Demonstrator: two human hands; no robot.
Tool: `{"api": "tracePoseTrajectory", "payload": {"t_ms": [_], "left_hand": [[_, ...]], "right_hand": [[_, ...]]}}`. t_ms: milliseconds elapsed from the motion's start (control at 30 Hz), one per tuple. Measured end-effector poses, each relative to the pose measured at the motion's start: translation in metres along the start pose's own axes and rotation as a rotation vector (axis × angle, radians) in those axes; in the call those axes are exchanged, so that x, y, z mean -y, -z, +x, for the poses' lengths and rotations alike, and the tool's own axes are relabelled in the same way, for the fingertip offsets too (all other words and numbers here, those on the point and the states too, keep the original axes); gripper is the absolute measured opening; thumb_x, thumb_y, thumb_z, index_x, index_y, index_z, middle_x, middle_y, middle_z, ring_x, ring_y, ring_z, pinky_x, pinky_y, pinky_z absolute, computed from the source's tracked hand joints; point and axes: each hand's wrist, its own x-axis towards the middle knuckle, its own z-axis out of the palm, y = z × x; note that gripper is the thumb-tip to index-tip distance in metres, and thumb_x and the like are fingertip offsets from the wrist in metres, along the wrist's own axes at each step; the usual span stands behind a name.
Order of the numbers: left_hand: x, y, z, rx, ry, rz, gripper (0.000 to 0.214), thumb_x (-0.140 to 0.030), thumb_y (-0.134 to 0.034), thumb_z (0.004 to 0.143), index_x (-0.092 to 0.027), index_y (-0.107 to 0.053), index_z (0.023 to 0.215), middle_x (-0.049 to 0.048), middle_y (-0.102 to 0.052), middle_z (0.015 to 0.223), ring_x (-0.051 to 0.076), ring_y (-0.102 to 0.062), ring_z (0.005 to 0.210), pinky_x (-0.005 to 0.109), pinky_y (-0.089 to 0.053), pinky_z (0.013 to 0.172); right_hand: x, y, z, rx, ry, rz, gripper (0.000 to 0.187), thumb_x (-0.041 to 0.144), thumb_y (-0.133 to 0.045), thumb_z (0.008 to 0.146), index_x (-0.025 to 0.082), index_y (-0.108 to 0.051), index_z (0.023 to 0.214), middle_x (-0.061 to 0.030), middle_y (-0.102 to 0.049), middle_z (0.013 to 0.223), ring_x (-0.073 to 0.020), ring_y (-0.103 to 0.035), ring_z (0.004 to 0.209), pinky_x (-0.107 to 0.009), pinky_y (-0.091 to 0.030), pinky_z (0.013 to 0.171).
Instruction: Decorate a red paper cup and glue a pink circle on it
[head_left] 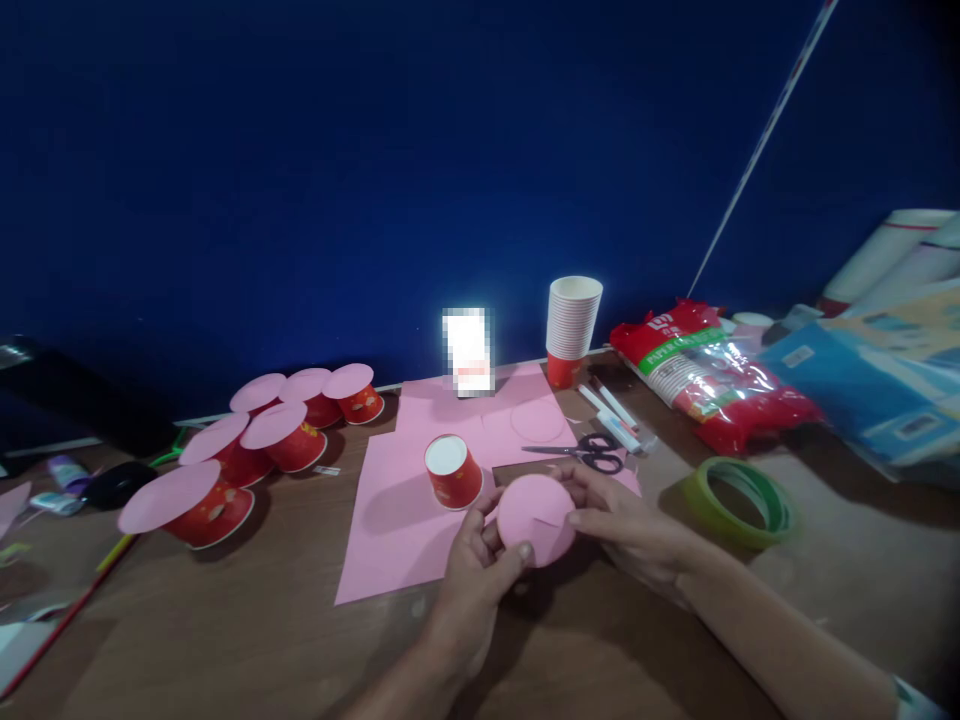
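Between my two hands is a round pink paper disc [531, 512] with a short slit or crease near its middle. My left hand [480, 565] grips its lower left edge, thumb on top. On the other side my right hand [619, 520] pinches the right edge, its fingers partly behind the disc. Just beyond my left hand, a red paper cup [454, 478] stands upside down on a pink paper sheet [382, 530]. Dark-handled scissors [592, 453] lie past my right hand, near a circle outlined on the pink paper.
Several upside-down red cups [296, 445] topped with pink discs stand at left. A stack of paper cups [574, 325] is at the back, beside markers [615, 410]. To the right are a green tape roll [742, 500], a red cup package [709, 370] and blue packets [847, 380].
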Motion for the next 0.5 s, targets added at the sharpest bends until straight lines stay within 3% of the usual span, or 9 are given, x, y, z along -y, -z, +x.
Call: {"api": "tracePoseTrajectory", "payload": {"t_ms": [100, 200, 400, 500], "left_hand": [[-0.003, -0.003, -0.003, 0.053, -0.002, -0.008, 0.08, -0.023, -0.079, 0.069, -0.019, -0.035, 0.136, 0.0134, -0.064, 0.113, 0.021, -0.061, 0.097, 0.027, -0.048, 0.074], [-0.006, -0.004, -0.004, 0.058, -0.013, -0.017, 0.067, -0.03, -0.076, 0.073, -0.02, -0.042, 0.13, 0.012, -0.061, 0.119, 0.022, -0.058, 0.104, 0.029, -0.048, 0.079], [0.0, 0.006, 0.0, 0.025, 0.012, 0.067, 0.057, -0.033, -0.079, 0.069, -0.018, -0.052, 0.117, 0.0025, -0.063, 0.085, 0.012, -0.058, 0.076, 0.023, -0.046, 0.07], [0.004, 0.007, 0.001, 0.04, 0.019, 0.135, 0.052, -0.028, -0.082, 0.065, -0.016, -0.056, 0.109, 0.0006, -0.062, 0.078, 0.009, -0.055, 0.068, 0.019, -0.043, 0.063]], "right_hand": [[-0.002, 0.0, 0.001, -0.121, 0.005, 0.056, 0.045, 0.034, -0.073, 0.074, 0.023, -0.05, 0.111, -0.0052, -0.064, 0.102, -0.019, -0.061, 0.092, -0.031, -0.046, 0.08], [-0.001, 0.002, -0.001, -0.089, 0.025, -0.004, 0.048, 0.037, -0.075, 0.072, 0.023, -0.049, 0.11, -0.003, -0.062, 0.093, -0.0178, -0.06, 0.084, -0.03, -0.045, 0.074], [0.004, -0.001, -0.009, 0.129, -0.032, -0.282, 0.041, 0.026, -0.066, 0.08, 0.023, -0.047, 0.116, 0.0045, -0.05, 0.079, -0.0093, -0.045, 0.068, -0.021, -0.032, 0.061], [0.004, -0.002, -0.008, 0.153, -0.023, -0.318, 0.043, 0.031, -0.066, 0.08, 0.021, -0.046, 0.117, 0.0032, -0.05, 0.081, -0.0095, -0.043, 0.068, -0.021, -0.03, 0.059]]}}
